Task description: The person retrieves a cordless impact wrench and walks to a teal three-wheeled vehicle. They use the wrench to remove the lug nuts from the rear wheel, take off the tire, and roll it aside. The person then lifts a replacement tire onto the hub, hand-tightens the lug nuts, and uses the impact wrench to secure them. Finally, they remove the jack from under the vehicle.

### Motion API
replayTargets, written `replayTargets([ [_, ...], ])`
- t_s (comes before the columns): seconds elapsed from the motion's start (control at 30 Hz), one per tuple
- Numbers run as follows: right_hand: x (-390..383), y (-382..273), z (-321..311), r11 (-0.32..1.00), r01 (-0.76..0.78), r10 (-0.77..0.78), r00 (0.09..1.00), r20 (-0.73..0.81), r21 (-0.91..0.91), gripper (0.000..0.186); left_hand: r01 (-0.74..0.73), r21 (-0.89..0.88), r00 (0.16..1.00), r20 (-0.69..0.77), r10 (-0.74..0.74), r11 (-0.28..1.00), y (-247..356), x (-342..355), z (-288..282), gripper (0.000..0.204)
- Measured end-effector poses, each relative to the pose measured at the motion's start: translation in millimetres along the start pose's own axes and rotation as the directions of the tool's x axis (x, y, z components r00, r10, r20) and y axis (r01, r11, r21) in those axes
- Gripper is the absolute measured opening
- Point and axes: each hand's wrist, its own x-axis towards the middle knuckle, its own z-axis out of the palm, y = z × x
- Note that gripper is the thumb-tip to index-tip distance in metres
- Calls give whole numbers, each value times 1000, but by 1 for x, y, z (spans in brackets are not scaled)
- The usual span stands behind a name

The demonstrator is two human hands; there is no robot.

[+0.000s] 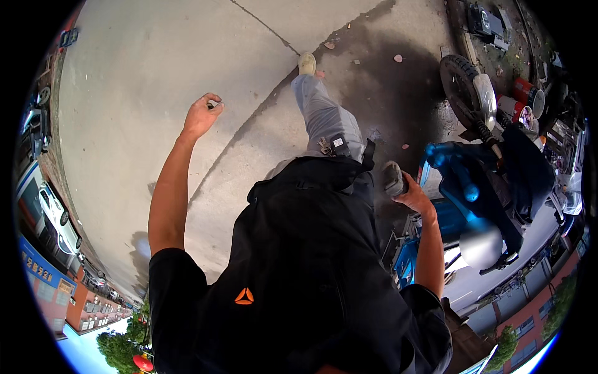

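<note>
My left hand (203, 115) is held out over the pavement on the left, its fingers curled in. A small dark spot shows between the fingers, too small to name. On the right, my right hand (416, 196) is low beside my hip, its fingers closed round a grey, blocky object (393, 178) with a rounded end. What kind of thing it is, I cannot make out. One leg in light grey trousers (327, 115) is stretched forward, with a pale shoe (307, 63) on the ground. A keyring (325, 147) and a small black device (338, 144) hang at my waist.
Close on my right stands a blue motor vehicle (458, 171) with a front wheel (460, 84) and a white mudguard (484, 100). Red and white buckets (526, 100) stand beyond it. A wet patch (398, 81) darkens the concrete (137, 62). A white car (59, 215) is parked far left.
</note>
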Motion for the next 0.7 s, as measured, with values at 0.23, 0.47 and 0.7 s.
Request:
replayTargets([
  [0.23,203,-291,-164,996,87,-84,988,-126,15,57,858,-225,496,135,-858,461,-181,-91,-137,20],
  [0.47,397,-533,-331,987,104,-139,933,-331,-121,49,882,-228,470,479,-742,411,-96,87,-201,17],
  [0.7,492,-726,-467,985,-134,61,861,-504,-110,57,358,-126,930,135,-341,925,107,635,-470,29],
])
